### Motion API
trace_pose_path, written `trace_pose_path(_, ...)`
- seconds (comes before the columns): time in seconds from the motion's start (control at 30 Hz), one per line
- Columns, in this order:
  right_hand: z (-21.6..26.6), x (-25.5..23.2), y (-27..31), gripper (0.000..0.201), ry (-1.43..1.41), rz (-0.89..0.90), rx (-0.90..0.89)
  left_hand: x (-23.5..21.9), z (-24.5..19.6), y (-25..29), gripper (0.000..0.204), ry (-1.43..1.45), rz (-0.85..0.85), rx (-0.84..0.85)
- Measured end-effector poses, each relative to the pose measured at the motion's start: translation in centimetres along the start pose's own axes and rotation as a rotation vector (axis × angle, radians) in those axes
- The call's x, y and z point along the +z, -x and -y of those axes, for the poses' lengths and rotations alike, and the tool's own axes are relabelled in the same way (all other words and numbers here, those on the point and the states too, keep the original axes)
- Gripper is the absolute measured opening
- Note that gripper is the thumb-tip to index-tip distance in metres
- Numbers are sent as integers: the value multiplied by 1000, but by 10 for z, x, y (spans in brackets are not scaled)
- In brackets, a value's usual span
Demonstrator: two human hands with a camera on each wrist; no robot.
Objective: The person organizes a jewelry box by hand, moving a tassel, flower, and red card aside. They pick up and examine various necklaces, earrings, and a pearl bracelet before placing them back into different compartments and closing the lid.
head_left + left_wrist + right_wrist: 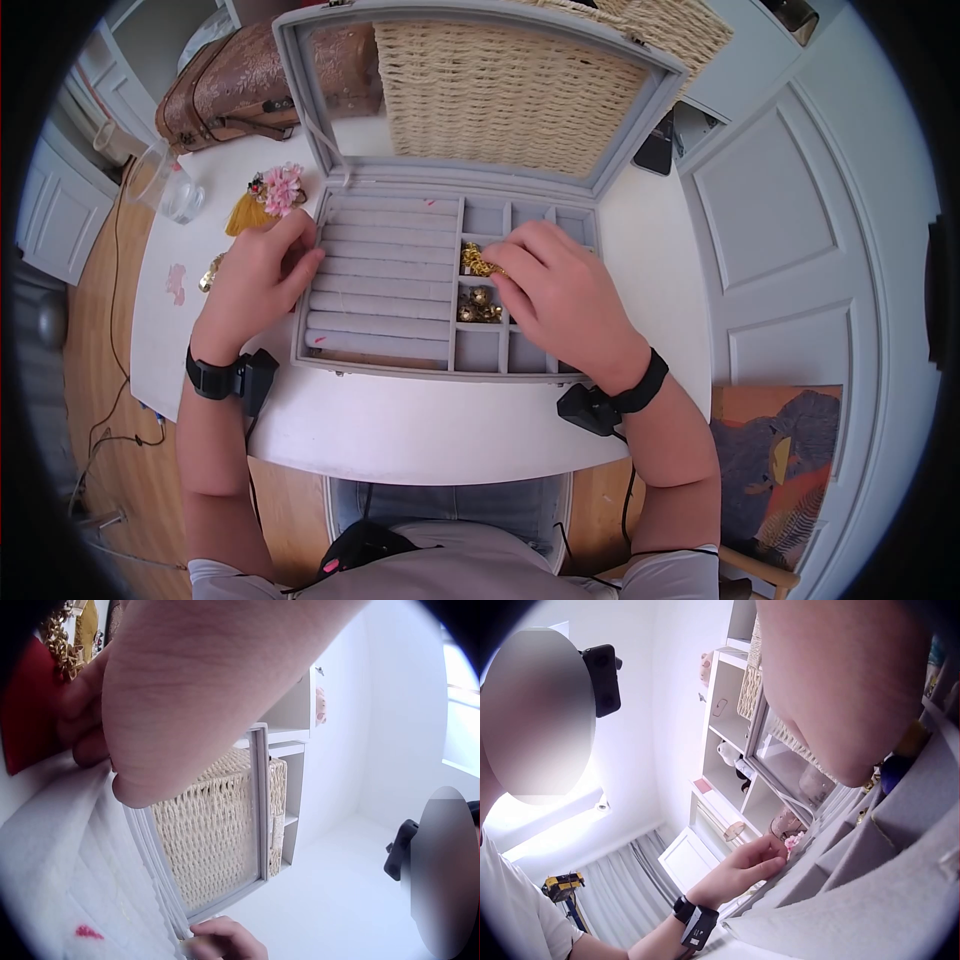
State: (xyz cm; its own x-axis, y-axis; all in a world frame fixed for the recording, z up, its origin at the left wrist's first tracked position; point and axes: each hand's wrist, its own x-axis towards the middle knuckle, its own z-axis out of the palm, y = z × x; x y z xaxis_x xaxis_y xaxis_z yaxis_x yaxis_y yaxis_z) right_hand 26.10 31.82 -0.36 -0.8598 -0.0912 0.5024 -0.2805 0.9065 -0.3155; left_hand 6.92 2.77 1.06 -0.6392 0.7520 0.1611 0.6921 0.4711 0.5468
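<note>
right hand (565,295) bends its fingers at the gold chain (472,259) — grip unclear; left hand (258,278) curls its fingers beside the box rim (400,371) — hold unclear.

jewellery box (400,370): grey | trinkets (473,260): gold | flower (284,188): pink | tassel (247,214): yellow | basket (690,38): cream, woven | suitcase (228,88): brown

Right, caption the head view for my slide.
Two hands at an open grey jewelry box, gold pieces in its compartments.

Compartments (527,352) partly hidden by the right hand (560,290), wicker basket (690,40) cropped at top; person's head (444,874) blurred
</note>
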Motion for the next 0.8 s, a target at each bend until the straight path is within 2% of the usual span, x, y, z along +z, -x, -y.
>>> trace_pose_path(0.27, -3, 2, 1, 24, -19, -21, -5, 0, 0, 0, 15, -7, 16, -29)
trace_pose_path(0.4, -3, 1, 2, 17, -44, 6, 38, 2, 2, 0, 15, -9, -6, -15)
trace_pose_path(0.57, -4, 3, 3, 26, -16, 17, 24, 3, 3, 0, 16, -28, -23, 9)
trace_pose_path(0.8, -3, 1, 4, 19, -46, 41, 32, 1, 2, 0, 15, -11, -5, 7)
